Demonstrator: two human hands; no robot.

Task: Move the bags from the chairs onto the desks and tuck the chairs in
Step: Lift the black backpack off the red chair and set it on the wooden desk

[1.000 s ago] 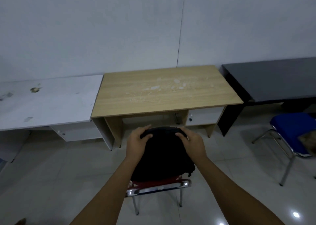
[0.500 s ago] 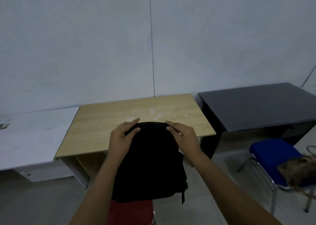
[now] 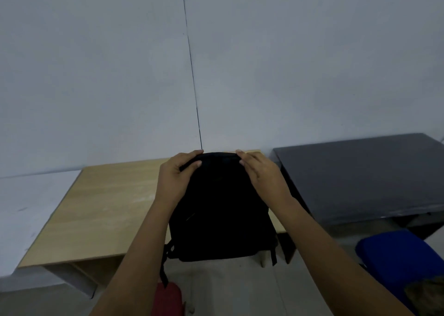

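Behind the held backpack [image 3: 222, 210], the wooden desk's [image 3: 101, 210] middle is hidden.

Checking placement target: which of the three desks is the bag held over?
The light wood desk in the middle. The black backpack hangs in front of it, between the white desk and the dark grey desk.

I see a pale grey wall [image 3: 96, 63] filling the upper half of my view, split by a thin dark vertical seam [image 3: 192, 63] that runs down behind the furniture. Below, a light tiled floor [image 3: 223, 289] shows, dim and slightly blurred.
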